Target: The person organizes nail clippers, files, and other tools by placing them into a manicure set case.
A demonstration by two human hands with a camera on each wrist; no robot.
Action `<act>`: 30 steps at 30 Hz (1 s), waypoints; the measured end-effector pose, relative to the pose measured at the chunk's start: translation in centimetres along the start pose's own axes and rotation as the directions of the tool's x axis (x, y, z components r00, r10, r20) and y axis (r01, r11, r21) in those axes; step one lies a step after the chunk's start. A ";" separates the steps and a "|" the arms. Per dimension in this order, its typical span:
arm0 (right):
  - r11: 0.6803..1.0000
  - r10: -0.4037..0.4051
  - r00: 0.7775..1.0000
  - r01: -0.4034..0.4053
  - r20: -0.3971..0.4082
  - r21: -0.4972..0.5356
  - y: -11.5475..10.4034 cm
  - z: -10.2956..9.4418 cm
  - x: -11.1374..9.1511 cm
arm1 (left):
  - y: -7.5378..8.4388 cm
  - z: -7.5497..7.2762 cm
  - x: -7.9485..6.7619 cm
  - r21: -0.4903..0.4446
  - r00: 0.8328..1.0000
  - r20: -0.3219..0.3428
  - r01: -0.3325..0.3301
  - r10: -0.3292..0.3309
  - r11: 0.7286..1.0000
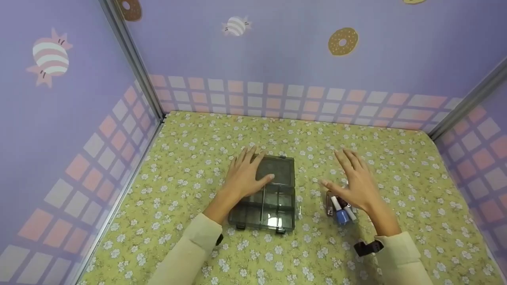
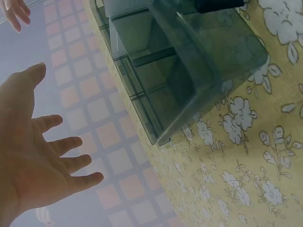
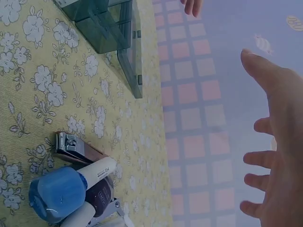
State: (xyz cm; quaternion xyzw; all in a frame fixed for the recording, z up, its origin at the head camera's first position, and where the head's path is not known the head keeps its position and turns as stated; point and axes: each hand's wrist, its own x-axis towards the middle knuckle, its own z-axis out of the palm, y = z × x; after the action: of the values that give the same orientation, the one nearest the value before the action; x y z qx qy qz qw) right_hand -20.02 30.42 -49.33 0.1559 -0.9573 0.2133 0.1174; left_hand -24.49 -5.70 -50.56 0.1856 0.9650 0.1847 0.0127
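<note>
A dark translucent plastic compartment box (image 1: pixel 271 204) lies on the flowered cloth, its lid (image 1: pixel 279 170) folded back away from me. Over the left side of the box hovers my left hand (image 1: pixel 243 176), fingers spread and palm bare in the left wrist view. To the right, a small pile holds a blue nail polish bottle (image 3: pixel 59 191) with a white cap, a dark nail polish bottle (image 3: pixel 100 195) and a nail clipper (image 3: pixel 75 147). My right hand (image 1: pixel 358 184) is raised above that pile with fingers extended, holding nothing. It partly hides the pile in the head view.
A small clear object (image 1: pixel 299 211) lies by the box's right edge, too faint to identify. Purple panels with a checked border (image 1: pixel 273 95) enclose the flowered cloth (image 1: pixel 190 158) at the back and both sides. Metal posts (image 1: pixel 136 63) stand at the corners.
</note>
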 end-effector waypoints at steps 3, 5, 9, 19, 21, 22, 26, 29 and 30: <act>0.997 -0.013 1.000 0.012 0.007 0.072 0.3 0.1 -0.5 | -0.6 0.0 -0.3 0.009 1.000 -0.013 -0.002 0.002 1.000; 0.994 -0.011 1.000 0.008 0.026 0.108 0.6 0.1 -0.9 | -1.2 0.0 -0.7 0.027 1.000 -0.020 -0.002 0.002 1.000; 0.986 0.015 0.997 -0.027 0.075 0.162 1.6 0.3 -2.2 | -2.7 0.1 -1.5 0.013 1.000 -0.020 0.014 -0.013 1.000; 0.965 0.058 0.990 -0.089 0.129 0.248 2.8 3.1 -6.4 | -6.4 0.3 -4.1 -0.326 0.994 0.085 0.093 -0.069 0.941; 0.969 0.068 0.987 -0.100 0.147 0.227 2.8 3.8 -7.1 | -6.8 0.4 -4.6 -0.393 0.990 0.109 0.122 -0.086 0.911; 0.970 0.079 0.984 -0.113 0.159 0.215 2.7 4.1 -7.4 | -6.9 0.5 -4.7 -0.426 0.988 0.118 0.138 -0.096 0.894; 0.977 0.121 0.976 -0.149 0.182 0.152 2.8 4.8 -8.4 | -7.6 1.1 -5.1 -0.546 0.976 0.162 0.210 -0.143 0.811; 0.984 0.123 0.979 -0.142 0.162 0.110 2.9 5.1 -8.8 | -7.6 1.7 -5.3 -0.587 0.965 0.188 0.259 -0.182 0.767; 0.987 0.115 0.982 -0.130 0.151 0.098 2.9 5.2 -8.9 | -7.5 1.9 -5.3 -0.594 0.962 0.193 0.270 -0.192 0.758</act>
State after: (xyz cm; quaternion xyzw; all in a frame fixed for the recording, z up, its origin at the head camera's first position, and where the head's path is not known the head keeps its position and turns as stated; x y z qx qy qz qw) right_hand -13.60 32.82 -57.63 0.1177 -0.9582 0.2596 0.0259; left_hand -22.00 -13.47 -55.24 0.0614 0.8649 0.4741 0.1531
